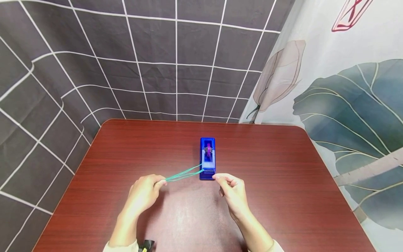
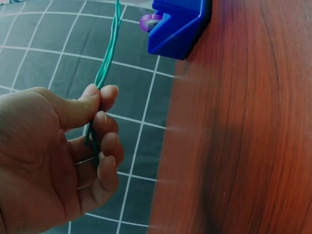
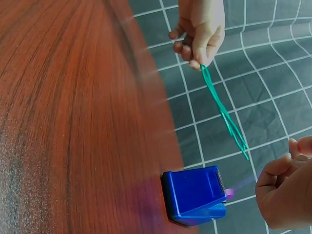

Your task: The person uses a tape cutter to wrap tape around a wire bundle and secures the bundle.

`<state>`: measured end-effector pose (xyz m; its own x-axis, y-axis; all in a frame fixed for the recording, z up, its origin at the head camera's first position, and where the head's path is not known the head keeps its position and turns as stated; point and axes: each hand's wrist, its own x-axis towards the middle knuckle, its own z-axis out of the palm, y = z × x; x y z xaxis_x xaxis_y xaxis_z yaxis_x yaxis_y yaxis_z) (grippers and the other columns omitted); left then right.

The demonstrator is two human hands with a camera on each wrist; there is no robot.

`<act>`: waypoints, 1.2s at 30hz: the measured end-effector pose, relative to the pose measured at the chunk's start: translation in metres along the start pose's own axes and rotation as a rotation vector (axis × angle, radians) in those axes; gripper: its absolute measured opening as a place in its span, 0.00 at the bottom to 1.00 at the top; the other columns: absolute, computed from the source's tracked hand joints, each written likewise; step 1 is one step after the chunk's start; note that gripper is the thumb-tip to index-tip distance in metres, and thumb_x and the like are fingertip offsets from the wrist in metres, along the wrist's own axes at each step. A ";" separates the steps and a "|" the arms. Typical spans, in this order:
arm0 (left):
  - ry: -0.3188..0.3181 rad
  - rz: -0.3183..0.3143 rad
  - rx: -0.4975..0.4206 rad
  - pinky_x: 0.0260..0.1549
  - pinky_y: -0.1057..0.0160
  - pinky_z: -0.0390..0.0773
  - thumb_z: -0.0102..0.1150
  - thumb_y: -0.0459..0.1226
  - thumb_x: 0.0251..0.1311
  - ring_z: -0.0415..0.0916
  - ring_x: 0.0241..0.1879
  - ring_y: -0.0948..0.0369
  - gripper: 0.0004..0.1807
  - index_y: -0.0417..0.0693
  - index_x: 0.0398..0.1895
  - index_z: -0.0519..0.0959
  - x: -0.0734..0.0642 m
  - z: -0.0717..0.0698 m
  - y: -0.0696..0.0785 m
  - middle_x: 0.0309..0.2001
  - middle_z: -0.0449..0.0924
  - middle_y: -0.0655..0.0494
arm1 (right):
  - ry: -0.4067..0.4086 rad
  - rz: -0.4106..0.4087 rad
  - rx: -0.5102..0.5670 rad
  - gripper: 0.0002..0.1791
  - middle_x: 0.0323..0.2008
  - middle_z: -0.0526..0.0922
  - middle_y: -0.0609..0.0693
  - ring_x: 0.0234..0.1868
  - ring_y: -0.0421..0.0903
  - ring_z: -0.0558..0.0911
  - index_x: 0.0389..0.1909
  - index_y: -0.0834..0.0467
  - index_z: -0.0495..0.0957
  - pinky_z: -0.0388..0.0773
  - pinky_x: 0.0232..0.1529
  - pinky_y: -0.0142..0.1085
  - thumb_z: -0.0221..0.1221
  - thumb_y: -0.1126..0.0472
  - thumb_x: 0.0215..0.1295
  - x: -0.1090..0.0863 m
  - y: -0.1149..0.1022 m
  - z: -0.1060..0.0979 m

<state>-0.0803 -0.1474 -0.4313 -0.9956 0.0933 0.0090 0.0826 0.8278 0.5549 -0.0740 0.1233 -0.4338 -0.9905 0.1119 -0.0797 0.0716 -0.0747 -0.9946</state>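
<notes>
Head view: one bundle of thin green cord-like strands (image 2: 108, 56) was held by its gathered end, pinched in the left hand (image 1: 145, 193), at eight o'clock from one blue plastic-looking tape dispenser (image 1: 209, 164) on a reddish-brown wood-grain table (image 1: 270, 154). Right hand (image 1: 234, 194), at five o'clock: fingers curled; whether anything was pinched could not be told. Strands were judged light, flexible, possibly slippery; best gripped where gathered.

The left forearm (image 1: 126, 224) and the right forearm (image 1: 253, 227) are stretched out from the near side, slanted toward each other. In the left hand (image 1: 144, 192), the thumb (image 2: 78, 110) is pressed toward the first finger (image 2: 109, 97), and the other fingers (image 2: 105, 180) are bent. In the right hand (image 1: 234, 194), the fingertips (image 1: 216, 176) are pinched together.
</notes>
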 end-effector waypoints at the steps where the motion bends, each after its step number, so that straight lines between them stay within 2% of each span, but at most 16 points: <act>1: 0.001 0.005 0.001 0.31 0.46 0.77 0.63 0.39 0.66 0.85 0.40 0.49 0.05 0.56 0.34 0.88 0.000 0.001 0.001 0.37 0.87 0.60 | -0.001 -0.001 0.000 0.11 0.29 0.86 0.42 0.18 0.35 0.66 0.40 0.78 0.80 0.65 0.22 0.26 0.59 0.70 0.69 0.000 0.000 0.000; 12: -0.004 0.071 0.002 0.35 0.45 0.79 0.66 0.39 0.64 0.85 0.41 0.51 0.03 0.54 0.35 0.88 0.001 0.011 0.013 0.36 0.86 0.60 | -0.020 -0.010 0.018 0.11 0.29 0.86 0.42 0.19 0.35 0.67 0.41 0.79 0.80 0.65 0.22 0.25 0.59 0.71 0.69 -0.001 -0.002 0.002; 23: 0.007 0.128 0.021 0.33 0.46 0.80 0.66 0.40 0.63 0.85 0.40 0.51 0.03 0.57 0.35 0.88 0.004 0.025 0.028 0.32 0.84 0.62 | -0.064 -0.088 0.027 0.09 0.29 0.86 0.42 0.18 0.33 0.67 0.37 0.72 0.83 0.66 0.21 0.25 0.58 0.69 0.67 -0.002 0.003 0.001; 30: 0.003 0.176 0.010 0.27 0.52 0.76 0.66 0.39 0.63 0.82 0.32 0.57 0.03 0.57 0.33 0.88 0.007 0.030 0.040 0.26 0.78 0.67 | -0.040 -0.009 0.015 0.11 0.32 0.86 0.45 0.19 0.35 0.67 0.41 0.78 0.81 0.64 0.22 0.25 0.58 0.71 0.68 -0.002 -0.002 0.004; 36: 0.014 0.214 0.022 0.25 0.55 0.75 0.67 0.39 0.63 0.81 0.29 0.57 0.03 0.57 0.32 0.88 0.010 0.034 0.049 0.25 0.77 0.66 | -0.040 -0.003 0.013 0.10 0.32 0.86 0.46 0.19 0.34 0.67 0.40 0.78 0.81 0.64 0.22 0.25 0.58 0.71 0.68 -0.003 -0.001 0.005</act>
<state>-0.0851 -0.0872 -0.4328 -0.9558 0.2607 0.1359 0.2928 0.8018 0.5210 -0.0718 0.1182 -0.4327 -0.9947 0.0721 -0.0737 0.0673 -0.0877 -0.9939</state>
